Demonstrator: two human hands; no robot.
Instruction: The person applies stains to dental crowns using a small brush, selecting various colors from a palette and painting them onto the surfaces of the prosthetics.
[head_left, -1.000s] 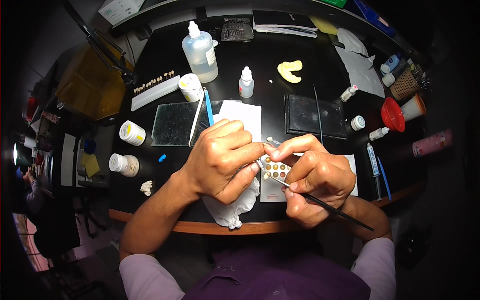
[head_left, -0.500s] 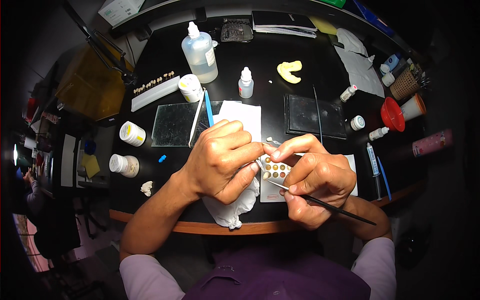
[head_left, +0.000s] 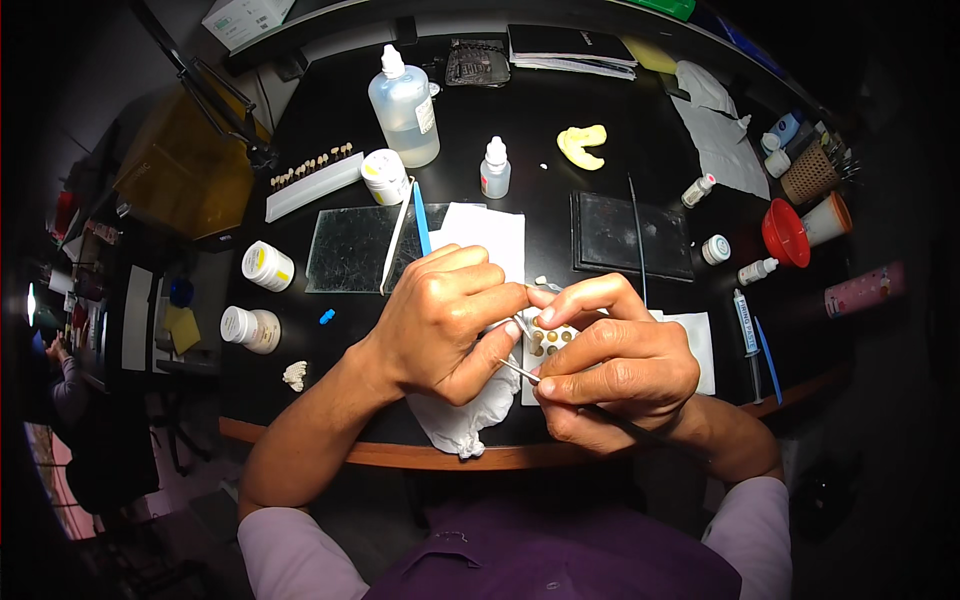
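My left hand [head_left: 440, 325] is closed on thin metal tweezers [head_left: 523, 325], mostly hidden by the fingers. A small pale tooth crown showed at their tip earlier; I cannot make it out now. My right hand [head_left: 620, 375] pinches a fine brush [head_left: 518, 371] with a dark handle, its pointed tip close to my left thumb. The fingers of both hands meet above a white card [head_left: 530, 392] with rows of round brownish colour spots, partly covered by my right hand. A crumpled white tissue [head_left: 465, 425] lies under my left hand.
Beyond my hands lie a glass slab [head_left: 345, 250], a blue-handled tool [head_left: 421, 215], a dropper bottle [head_left: 495, 168] and a yellow dental cast [head_left: 580, 147]. White jars [head_left: 268, 265] stand left. A black palette box [head_left: 630, 235], red bowl [head_left: 786, 232] and paste syringe [head_left: 747, 322] are on the right.
My right hand has shifted left, bringing the brush tip nearer my left thumb. The crown at the tweezers' tip has gone out of sight. My left hand has barely moved.
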